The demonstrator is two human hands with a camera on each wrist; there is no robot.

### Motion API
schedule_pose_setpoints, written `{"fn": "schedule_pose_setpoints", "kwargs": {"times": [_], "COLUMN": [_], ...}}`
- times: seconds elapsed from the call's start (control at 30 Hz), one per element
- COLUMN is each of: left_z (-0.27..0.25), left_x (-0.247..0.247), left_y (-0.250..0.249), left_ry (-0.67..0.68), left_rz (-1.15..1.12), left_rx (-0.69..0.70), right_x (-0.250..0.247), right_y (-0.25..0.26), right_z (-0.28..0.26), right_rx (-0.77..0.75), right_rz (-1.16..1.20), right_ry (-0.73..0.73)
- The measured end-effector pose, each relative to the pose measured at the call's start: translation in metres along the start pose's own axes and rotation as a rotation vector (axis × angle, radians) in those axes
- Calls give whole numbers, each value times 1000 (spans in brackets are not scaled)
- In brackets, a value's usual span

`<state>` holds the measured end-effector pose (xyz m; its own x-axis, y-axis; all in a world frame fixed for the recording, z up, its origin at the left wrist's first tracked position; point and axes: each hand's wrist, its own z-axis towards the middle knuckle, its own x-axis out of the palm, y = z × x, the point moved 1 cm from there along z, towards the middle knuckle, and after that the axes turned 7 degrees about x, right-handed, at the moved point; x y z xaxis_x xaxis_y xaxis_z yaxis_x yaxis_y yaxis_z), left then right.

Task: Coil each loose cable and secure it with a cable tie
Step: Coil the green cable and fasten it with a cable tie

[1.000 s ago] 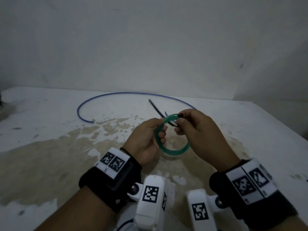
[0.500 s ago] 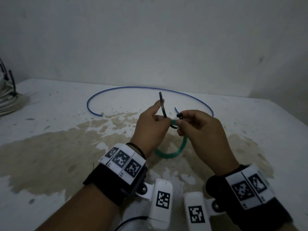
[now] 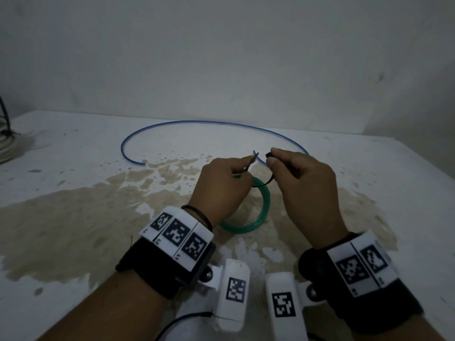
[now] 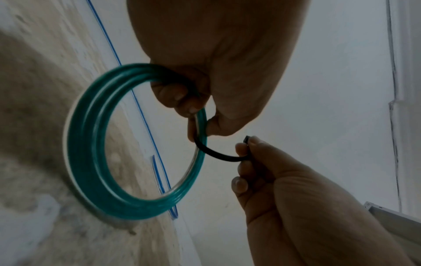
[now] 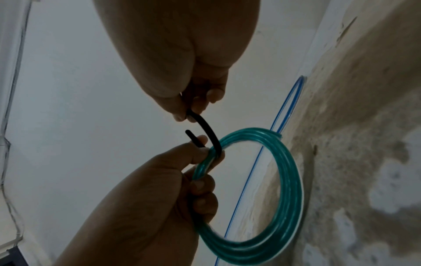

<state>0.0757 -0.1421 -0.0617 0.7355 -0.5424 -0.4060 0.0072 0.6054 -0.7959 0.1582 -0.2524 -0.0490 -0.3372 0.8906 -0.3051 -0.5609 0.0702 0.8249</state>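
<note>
The green cable point(image 4: 91, 144) is already wound into a coil of several turns and hangs in the air above the stained table point(image 3: 73, 217), held at its upper part. A black cable tie point(image 4: 218, 154) goes around the bundle of turns at that place. The left hand point(image 3: 221, 190) has its fingers curled around the coil and also pinches the pointed tail of the tie between thumb and finger. The right hand point(image 3: 302, 188) pinches the other end of the tie, the one with the small square head, between thumb and forefinger, just beside the left hand.

I judge that coiling of this cable is finished and the step in hand is closing the tie. The two ends are near but still apart, so the next move calls for bringing the tail into the slot of the head and pulling it tight, while the turns stay together.

A blue cable point(image 3: 197, 123) lies loose in a wide arc on the table behind the hands, not yet coiled. In the head view the left hand hides most of the coil. At the far left edge something pale with dark wires is cut off, and I cannot tell what it is.
</note>
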Motion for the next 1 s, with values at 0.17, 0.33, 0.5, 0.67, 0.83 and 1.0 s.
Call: {"fn": "schedule_pose_setpoints", "kwargs": {"times": [0.17, 0.33, 0.5, 0.67, 0.83, 1.0], "left_z": [-1, -1, -2, -3, -4, -4], "left_x": [1, 2, 2, 2, 1, 1], "left_y": [-1, -2, -4, -6, -9, -8], "left_ry": [35, 41, 49, 55, 53, 61], "left_rz": [39, 65, 53, 37, 90, 101], "left_rx": [51, 76, 60, 78, 109, 120], "right_x": [1, 1, 0, 1, 0, 1], "right_y": [-1, -1, -2, -1, -2, 1], "right_z": [1, 1, 0, 0, 0, -2], "right_rx": [-8, -11, -43, -43, -22, -54], "right_rz": [5, 11, 0, -17, 2, -6], "right_ry": [-2, 9, -31, -2, -63, -72]}}
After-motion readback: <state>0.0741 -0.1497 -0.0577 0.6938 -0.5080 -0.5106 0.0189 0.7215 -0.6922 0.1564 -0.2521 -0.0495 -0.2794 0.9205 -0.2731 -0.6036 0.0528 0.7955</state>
